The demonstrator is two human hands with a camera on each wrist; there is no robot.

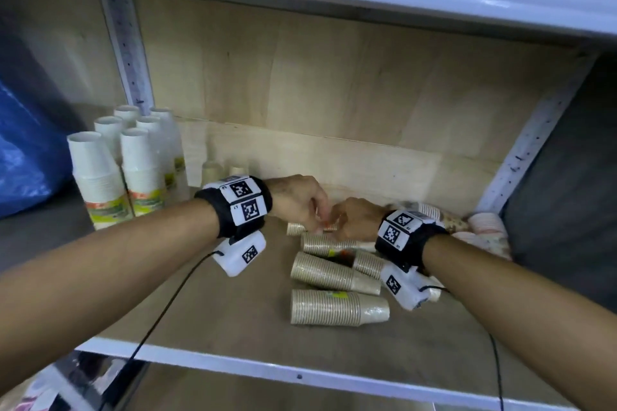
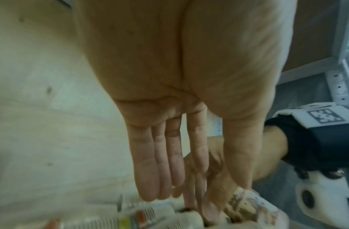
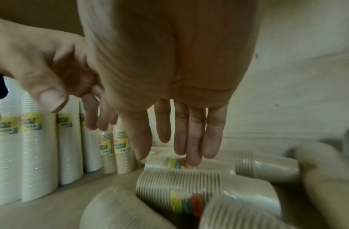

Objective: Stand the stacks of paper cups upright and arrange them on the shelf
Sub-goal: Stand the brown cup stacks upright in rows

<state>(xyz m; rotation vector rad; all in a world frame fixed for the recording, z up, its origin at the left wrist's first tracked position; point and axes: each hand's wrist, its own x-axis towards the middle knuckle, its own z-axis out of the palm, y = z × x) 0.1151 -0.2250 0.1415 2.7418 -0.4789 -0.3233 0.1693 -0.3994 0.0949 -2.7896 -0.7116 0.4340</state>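
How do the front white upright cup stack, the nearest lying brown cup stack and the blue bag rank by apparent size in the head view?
1. Blue bag, though cropped by the frame edge.
2-3. Front white upright cup stack and nearest lying brown cup stack look alike; the brown one lies nearer the camera, so no ranking.

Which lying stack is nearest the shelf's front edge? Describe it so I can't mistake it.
Start at the wooden shelf board with the white front lip, then go right of centre to the heap of toppled brown paper cup stacks. The nearest wrapped brown cup stack lies on its side, alone in front of the heap, closest to the lip, rims left and base right, unlike the upright white cup stacks at the far left.
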